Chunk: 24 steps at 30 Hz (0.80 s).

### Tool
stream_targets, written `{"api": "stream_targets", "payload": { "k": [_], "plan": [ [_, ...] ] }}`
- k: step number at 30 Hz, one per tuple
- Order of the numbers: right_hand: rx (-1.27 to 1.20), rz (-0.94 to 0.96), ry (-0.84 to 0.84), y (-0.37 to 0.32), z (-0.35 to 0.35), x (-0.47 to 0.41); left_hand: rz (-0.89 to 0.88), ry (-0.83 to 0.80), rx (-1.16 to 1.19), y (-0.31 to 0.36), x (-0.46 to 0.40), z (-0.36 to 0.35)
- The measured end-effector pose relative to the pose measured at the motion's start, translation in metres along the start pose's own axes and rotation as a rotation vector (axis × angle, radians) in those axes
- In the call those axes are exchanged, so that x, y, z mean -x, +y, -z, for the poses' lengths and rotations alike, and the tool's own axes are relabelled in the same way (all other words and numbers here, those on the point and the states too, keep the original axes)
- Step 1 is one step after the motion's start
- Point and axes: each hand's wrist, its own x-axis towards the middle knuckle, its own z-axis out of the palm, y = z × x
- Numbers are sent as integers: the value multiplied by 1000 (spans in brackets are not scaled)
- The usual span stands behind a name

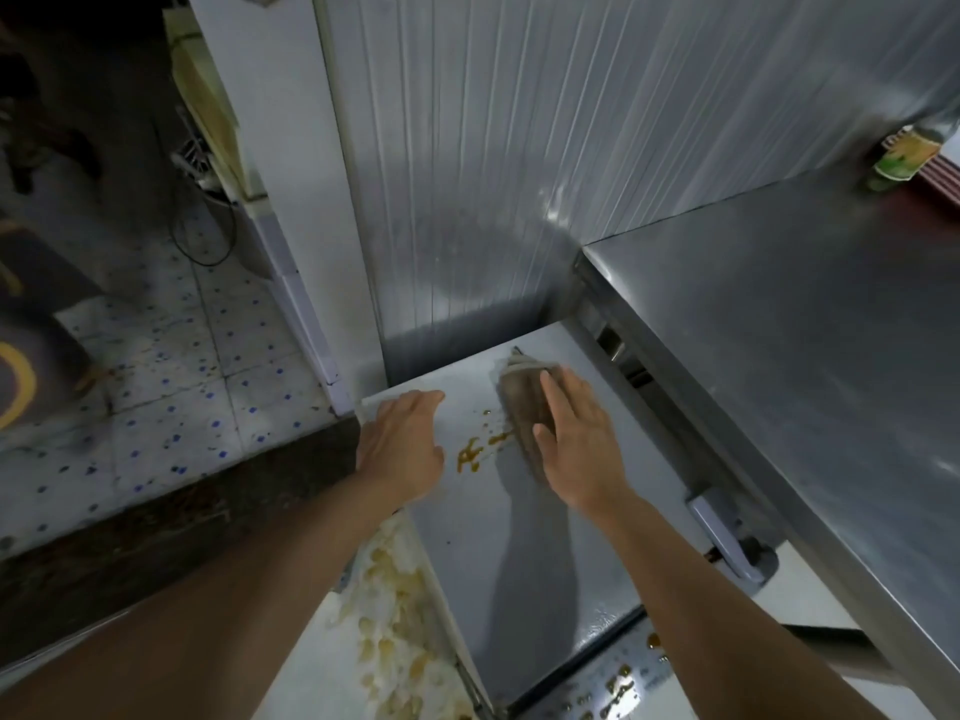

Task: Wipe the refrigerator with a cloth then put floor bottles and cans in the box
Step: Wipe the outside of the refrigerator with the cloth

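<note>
I look down on a grey refrigerator door (519, 537) swung open below me. A brownish cloth (522, 402) lies flat on the door near its far edge. My right hand (576, 444) presses on the cloth with straight fingers. My left hand (405, 444) rests on the door's left edge, fingers extended. An orange-brown smear (470, 454) sits on the door between my two hands. No bottles, cans or box are in sight on the floor.
A steel counter (779, 330) juts in at the right, with a green-labelled can (901, 158) at its far end. A ribbed metal wall (493, 148) stands behind. Speckled floor tiles (182, 381) lie left. Yellowish residue (389, 615) coats the door's inner edge. A grey door handle (722, 532) sits at right.
</note>
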Motion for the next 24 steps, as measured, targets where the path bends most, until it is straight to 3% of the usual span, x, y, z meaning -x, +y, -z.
{"api": "stream_targets", "payload": {
  "k": [6, 12, 21, 24],
  "plan": [
    [160, 115, -105, 13, -33, -22, -27, 55, -167, -16, -4, -16],
    [186, -106, -32, 56, -14, -41, -18, 102, -137, -21, -7, -24],
    [-32, 351, -173, -45, -47, 19, -54, 49, -66, -32, 2, -14],
    [-22, 283, -99, -19, -37, -1, -69, 89, -82, -45, 14, -15]
  ]
}}
